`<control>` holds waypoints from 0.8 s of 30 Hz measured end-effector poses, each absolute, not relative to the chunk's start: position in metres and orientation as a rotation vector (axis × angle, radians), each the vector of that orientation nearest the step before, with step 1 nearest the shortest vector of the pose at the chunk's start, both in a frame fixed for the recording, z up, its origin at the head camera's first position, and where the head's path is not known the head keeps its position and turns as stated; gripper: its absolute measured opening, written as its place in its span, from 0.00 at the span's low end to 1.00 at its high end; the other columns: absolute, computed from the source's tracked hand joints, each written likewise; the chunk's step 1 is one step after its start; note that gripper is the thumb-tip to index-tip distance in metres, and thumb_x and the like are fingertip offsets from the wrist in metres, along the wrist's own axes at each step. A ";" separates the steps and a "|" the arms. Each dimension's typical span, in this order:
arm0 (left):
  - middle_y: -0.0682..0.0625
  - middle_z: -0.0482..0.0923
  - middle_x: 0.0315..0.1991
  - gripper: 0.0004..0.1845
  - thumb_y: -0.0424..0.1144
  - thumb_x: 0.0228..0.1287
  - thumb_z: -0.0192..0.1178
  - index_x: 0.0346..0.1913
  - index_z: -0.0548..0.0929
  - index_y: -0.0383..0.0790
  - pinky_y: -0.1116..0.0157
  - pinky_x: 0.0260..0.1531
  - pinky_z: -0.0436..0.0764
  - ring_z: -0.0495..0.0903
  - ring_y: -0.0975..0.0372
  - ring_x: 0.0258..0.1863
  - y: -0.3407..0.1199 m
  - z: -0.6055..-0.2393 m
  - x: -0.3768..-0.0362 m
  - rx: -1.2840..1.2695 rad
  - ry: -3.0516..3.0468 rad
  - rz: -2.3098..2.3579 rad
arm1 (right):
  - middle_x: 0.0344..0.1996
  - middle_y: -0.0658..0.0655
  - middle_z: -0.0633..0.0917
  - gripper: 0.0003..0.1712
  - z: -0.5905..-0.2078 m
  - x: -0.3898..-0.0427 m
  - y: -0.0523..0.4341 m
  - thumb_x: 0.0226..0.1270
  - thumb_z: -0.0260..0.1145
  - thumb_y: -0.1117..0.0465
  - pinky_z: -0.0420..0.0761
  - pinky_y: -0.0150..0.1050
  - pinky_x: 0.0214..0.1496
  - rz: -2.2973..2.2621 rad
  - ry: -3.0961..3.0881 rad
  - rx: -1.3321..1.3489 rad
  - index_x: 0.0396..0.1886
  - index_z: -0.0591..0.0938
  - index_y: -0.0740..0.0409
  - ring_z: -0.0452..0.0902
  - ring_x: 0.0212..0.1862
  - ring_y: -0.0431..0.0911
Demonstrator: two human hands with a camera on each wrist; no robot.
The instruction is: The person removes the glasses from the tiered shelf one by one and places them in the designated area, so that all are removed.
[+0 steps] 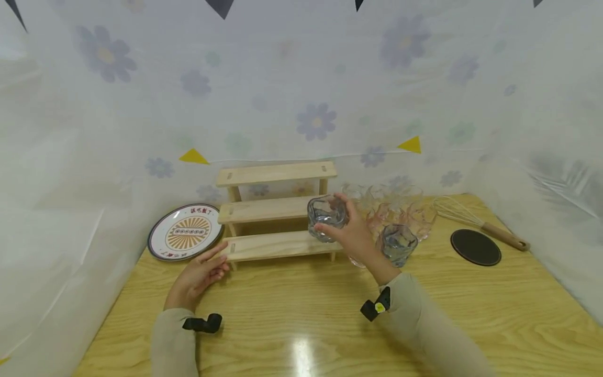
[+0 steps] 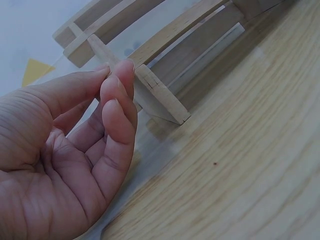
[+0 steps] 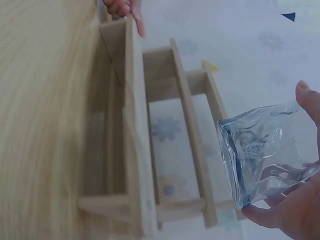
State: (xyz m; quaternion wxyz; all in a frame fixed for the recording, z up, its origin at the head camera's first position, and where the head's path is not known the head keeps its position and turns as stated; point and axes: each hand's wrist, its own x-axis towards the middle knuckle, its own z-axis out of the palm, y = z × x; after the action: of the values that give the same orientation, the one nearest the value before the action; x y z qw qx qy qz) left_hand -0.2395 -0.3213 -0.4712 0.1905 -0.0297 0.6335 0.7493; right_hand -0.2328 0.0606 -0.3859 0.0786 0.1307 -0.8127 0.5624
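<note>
A three-tier wooden shelf [image 1: 278, 245] stands on the table with its steps facing me. My right hand [image 1: 357, 238] holds a clear bluish glass cup [image 1: 324, 215] with wavy sides, thumb on one side and fingers on the other. In the head view this cup overlaps the right ends of the lower two boards; in the right wrist view it appears apart from the shelf [image 3: 137, 150]. My left hand [image 1: 200, 277] pinches the left end of the lowest board, with thumb and fingertips at its edge in the left wrist view.
Another bluish glass [image 1: 398, 243] stands by my right forearm, with several pink and clear glasses [image 1: 416, 217] behind it. A whisk [image 1: 494, 230] and a dark round coaster [image 1: 476, 247] lie at the right. A patterned plate [image 1: 186, 233] sits left of the shelf.
</note>
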 end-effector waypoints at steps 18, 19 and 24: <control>0.54 0.82 0.28 0.26 0.37 0.70 0.54 0.69 0.66 0.55 0.74 0.30 0.79 0.80 0.69 0.27 -0.326 -0.474 -0.235 0.040 1.756 2.114 | 0.63 0.58 0.68 0.47 -0.370 -0.221 0.157 0.60 0.70 0.56 0.72 0.29 0.39 1.511 -2.368 0.272 0.73 0.55 0.55 0.63 0.63 0.52; 0.54 0.82 0.29 0.26 0.38 0.71 0.54 0.69 0.66 0.55 0.74 0.30 0.79 0.80 0.69 0.27 -0.326 -0.475 -0.236 0.050 1.755 2.112 | 0.63 0.59 0.67 0.47 -0.371 -0.219 0.164 0.60 0.70 0.55 0.72 0.28 0.38 1.498 -2.369 0.263 0.73 0.54 0.55 0.62 0.63 0.52; 0.54 0.82 0.27 0.30 0.38 0.70 0.55 0.73 0.60 0.48 0.74 0.28 0.79 0.79 0.69 0.25 -0.323 -0.473 -0.237 -0.015 1.788 2.106 | 0.63 0.59 0.67 0.47 -0.373 -0.210 0.194 0.62 0.68 0.53 0.69 0.27 0.37 1.419 -2.393 0.141 0.73 0.53 0.55 0.62 0.60 0.48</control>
State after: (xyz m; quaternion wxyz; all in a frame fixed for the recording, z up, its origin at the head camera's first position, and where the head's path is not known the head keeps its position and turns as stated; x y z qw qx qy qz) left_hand -0.2372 -0.3230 -0.4732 0.1883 -0.0054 0.6355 0.7488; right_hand -0.2100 0.1936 -0.3730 0.1770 0.0498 -0.8455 0.5013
